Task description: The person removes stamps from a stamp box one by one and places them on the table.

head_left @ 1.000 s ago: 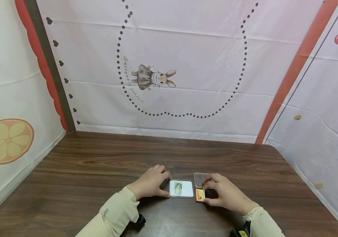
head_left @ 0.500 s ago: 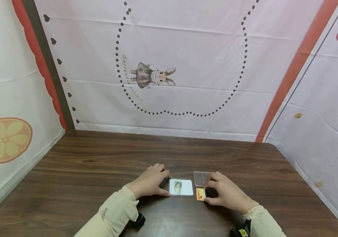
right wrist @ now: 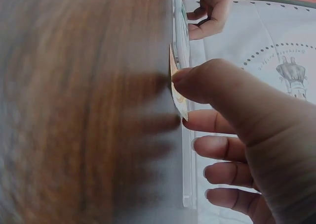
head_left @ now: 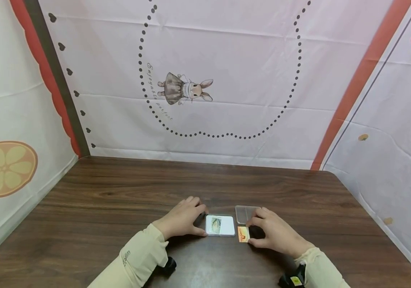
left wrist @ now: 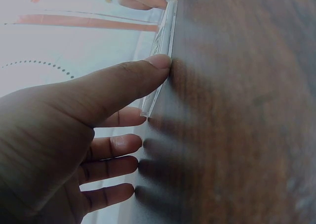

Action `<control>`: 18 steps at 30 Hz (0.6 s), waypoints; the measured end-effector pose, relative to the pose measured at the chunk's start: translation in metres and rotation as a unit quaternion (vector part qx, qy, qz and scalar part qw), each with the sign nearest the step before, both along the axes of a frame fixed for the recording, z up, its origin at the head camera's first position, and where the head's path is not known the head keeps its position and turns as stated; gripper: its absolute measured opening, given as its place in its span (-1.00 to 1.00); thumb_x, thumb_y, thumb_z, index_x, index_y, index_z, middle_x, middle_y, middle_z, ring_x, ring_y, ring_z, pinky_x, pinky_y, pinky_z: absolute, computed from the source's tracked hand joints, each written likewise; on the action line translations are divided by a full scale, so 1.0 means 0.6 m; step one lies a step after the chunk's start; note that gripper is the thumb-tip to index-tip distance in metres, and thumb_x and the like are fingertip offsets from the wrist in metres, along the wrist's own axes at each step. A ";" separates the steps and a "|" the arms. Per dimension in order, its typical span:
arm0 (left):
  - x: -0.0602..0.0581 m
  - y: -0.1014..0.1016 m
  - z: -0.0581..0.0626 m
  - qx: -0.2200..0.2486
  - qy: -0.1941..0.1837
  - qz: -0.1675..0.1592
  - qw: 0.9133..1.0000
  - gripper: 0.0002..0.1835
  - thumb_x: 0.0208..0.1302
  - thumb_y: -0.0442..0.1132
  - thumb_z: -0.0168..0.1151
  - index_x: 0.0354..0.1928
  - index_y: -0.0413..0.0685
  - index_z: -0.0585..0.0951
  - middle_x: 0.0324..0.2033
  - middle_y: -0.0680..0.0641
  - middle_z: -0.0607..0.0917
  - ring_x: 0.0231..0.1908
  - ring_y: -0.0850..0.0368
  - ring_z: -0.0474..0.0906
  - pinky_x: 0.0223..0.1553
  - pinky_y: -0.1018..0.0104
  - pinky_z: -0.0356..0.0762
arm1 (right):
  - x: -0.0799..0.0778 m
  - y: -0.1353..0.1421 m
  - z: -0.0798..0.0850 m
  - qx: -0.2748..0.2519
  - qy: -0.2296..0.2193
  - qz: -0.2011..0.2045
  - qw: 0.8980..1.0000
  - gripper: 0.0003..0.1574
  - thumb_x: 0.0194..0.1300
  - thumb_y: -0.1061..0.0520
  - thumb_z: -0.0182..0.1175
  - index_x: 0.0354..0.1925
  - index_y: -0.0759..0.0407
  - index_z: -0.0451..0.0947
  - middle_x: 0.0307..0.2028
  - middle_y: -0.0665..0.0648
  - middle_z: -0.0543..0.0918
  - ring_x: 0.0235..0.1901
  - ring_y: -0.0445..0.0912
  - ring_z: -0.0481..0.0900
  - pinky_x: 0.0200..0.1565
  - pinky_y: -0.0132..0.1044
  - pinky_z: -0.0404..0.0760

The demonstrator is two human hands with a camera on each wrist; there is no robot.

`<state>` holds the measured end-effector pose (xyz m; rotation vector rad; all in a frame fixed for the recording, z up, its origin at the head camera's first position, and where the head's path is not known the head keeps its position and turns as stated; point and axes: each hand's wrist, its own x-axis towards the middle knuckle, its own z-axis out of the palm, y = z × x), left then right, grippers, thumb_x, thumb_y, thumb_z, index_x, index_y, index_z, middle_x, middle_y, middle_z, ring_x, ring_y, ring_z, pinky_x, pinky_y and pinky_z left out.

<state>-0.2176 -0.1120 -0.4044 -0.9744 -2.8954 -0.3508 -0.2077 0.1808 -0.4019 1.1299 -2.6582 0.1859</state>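
Note:
In the head view, a shallow clear case [head_left: 228,226] with a white backing lies flat on the table. A greenish picture stamp [head_left: 216,225] shows on its left half. My left hand [head_left: 183,218] holds the case at its left end, thumb at the near corner and index finger at the far one; the left wrist view shows the thumb [left wrist: 159,62] on its edge. My right hand [head_left: 275,234] pinches a small orange and yellow stamp [head_left: 243,234] by its right edge, between thumb and index finger. A toothed edge shows on this stamp [right wrist: 180,103] in the right wrist view.
A second clear plastic piece [head_left: 242,215], like a lid, lies just behind the orange stamp, partly covered by my right fingers. The dark wood table [head_left: 147,180] runs back to a printed cloth wall [head_left: 248,80]. More cloth hangs at both sides.
The whole scene sits slightly higher in the head view. Both hands keep their grips, and the case and orange stamp stay almost in place on the table.

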 end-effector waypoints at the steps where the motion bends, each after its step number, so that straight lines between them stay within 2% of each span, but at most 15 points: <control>1: 0.000 0.000 0.000 0.000 -0.001 0.000 1.000 -0.44 -0.11 0.24 0.29 -0.09 0.13 0.52 -0.25 0.12 0.44 -0.25 0.24 0.27 -0.14 0.28 0.29 | 0.000 0.000 0.000 0.002 0.000 -0.002 1.000 -0.64 -0.10 -0.19 0.32 -0.30 -0.09 0.60 -0.36 -0.20 0.38 -0.31 -0.33 0.32 -0.22 -0.35 0.44; 10: 0.000 0.000 -0.001 0.004 -0.006 0.000 1.000 -0.45 -0.11 0.24 0.29 -0.08 0.15 0.51 -0.25 0.13 0.44 -0.26 0.25 0.26 -0.15 0.29 0.29 | 0.002 0.000 0.003 0.014 -0.010 -0.016 1.000 -0.62 -0.09 -0.21 0.30 -0.28 -0.11 0.59 -0.36 -0.20 0.38 -0.33 -0.33 0.32 -0.22 -0.36 0.44; 18: 0.000 0.000 -0.001 0.004 0.002 -0.001 1.000 -0.45 -0.12 0.24 0.30 -0.10 0.15 0.52 -0.25 0.13 0.44 -0.24 0.24 0.28 -0.15 0.28 0.30 | 0.002 0.000 0.002 0.011 0.001 -0.003 1.000 -0.62 -0.08 -0.18 0.31 -0.28 -0.06 0.59 -0.36 -0.17 0.40 -0.34 -0.32 0.34 -0.24 -0.34 0.45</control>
